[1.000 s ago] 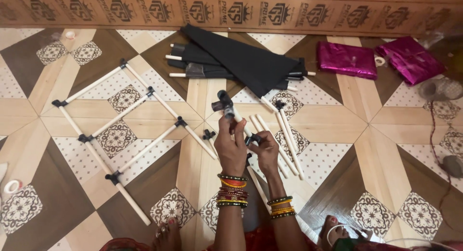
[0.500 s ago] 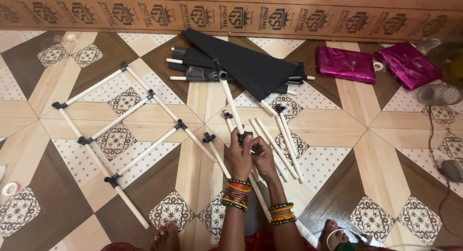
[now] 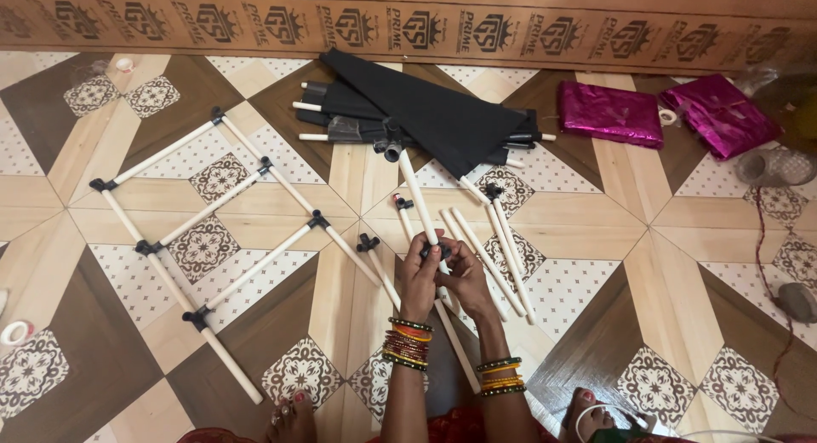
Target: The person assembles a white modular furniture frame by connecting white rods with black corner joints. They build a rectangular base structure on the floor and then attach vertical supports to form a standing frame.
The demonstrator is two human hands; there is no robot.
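Head view | left hand (image 3: 420, 277) and right hand (image 3: 466, 277): both grips clenched on one white pipe (image 3: 419, 198) | two magenta packets (image 3: 609, 113) | one assembled pipe frame (image 3: 223, 232)

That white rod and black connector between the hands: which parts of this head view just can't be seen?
- Black connector, head view: mostly covered by the left hand and right hand, so its shape and fit on the white rod are unclear.
- Loose rods: their near ends run under the hands.
- Black fabric: hides the rods beneath it.
- Feet: cut off by the bottom edge.
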